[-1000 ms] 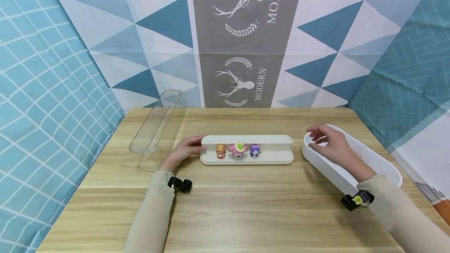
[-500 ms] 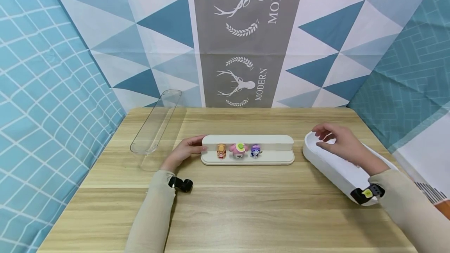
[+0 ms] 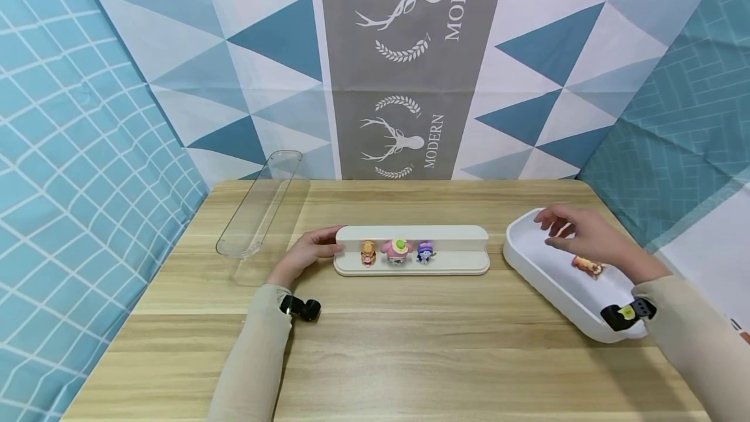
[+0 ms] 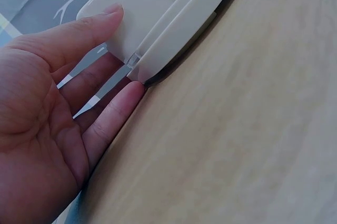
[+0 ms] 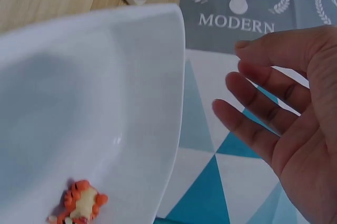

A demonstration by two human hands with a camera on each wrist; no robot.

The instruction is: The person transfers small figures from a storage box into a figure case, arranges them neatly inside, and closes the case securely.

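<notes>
Cream plastic, two-stepped and long, the display stand [image 3: 451, 259] sits across the middle of the wooden table [image 3: 375, 350], and I see the left hand [image 3: 306, 253] at its left end. In the left wrist view I make out the thumb laid over the end of the stand and the little finger touching its near corner, so I read it as a grasp on that end (the other fingertips are hidden from me).

On the stand's lower, near step I count three small figures: an orange-brown figure [image 3: 368, 253] on the left, a pink figure [image 3: 396, 251] in the middle and a purple figure [image 3: 425, 253] to its right.

Over on the right, I have the right hand [image 3: 586, 233] above the far part of a white tub [image 3: 545, 292], fingers released, loosely bent and apart from the thumb. An orange striped figure [image 3: 588, 267] lies on the tub's floor, on the near side of that hand; through the right wrist camera I catch its pale belly.

At far left I see a clear cover [image 3: 260, 204] on the table, well apart from the tub. Behind everything hangs a patterned cloth [image 3: 404, 77].
</notes>
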